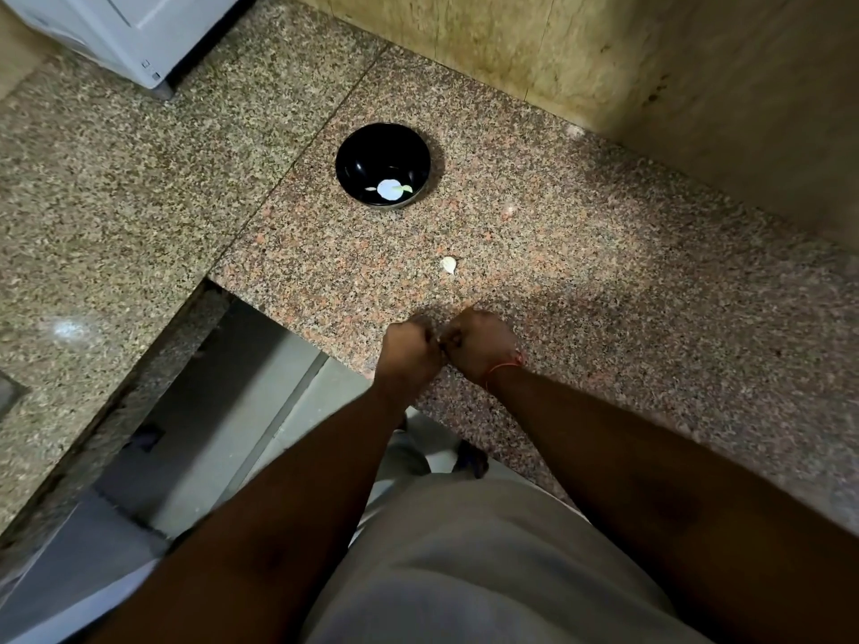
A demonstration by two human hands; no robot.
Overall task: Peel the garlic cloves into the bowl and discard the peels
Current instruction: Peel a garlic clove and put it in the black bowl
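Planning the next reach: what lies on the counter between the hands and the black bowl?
In the head view, one pale garlic piece lies on the granite counter between the hands and the black bowl; otherwise bare stone.

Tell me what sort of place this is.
Most likely a home kitchen: a speckled granite counter against a stone-clad wall, a black bowl and a loose garlic clove on it, and a white appliance at the far left corner.
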